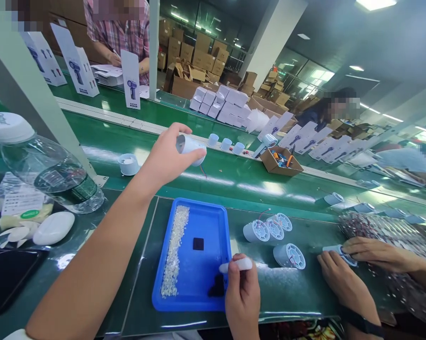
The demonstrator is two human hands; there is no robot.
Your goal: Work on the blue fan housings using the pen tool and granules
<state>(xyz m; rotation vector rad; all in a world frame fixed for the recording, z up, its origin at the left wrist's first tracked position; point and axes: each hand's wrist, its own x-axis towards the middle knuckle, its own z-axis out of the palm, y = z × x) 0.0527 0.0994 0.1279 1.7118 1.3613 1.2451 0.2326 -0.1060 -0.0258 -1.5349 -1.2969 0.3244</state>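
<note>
readable writing first: i can make out only a partial green word on the white cap of the clear bottle [46, 172] lying at the left; its dark label is too blurred to read. the upright white cartons [79, 66] across the belt carry a picture of a handheld device, their text too small to tell.

my left hand [165, 158] is extended over the green conveyor belt [234, 179], fingers curled closed around a small white cylindrical housing [190, 146], held tilted above the belt with thin wires trailing beneath it. the housing is pale, smooth-sided and open at one end.

my right hand [241, 293] sits at the near right edge of the blue tray [202, 222], pinched closed on a white pen-like tool [236, 266]. the tray holds a strip of small whitish beads [175, 250] along its left side and a dark square pad [198, 243].

just right of the tray lie several similar housings [269, 231]. a co-worker's hands [354, 264] rest further right on the bench.
</note>
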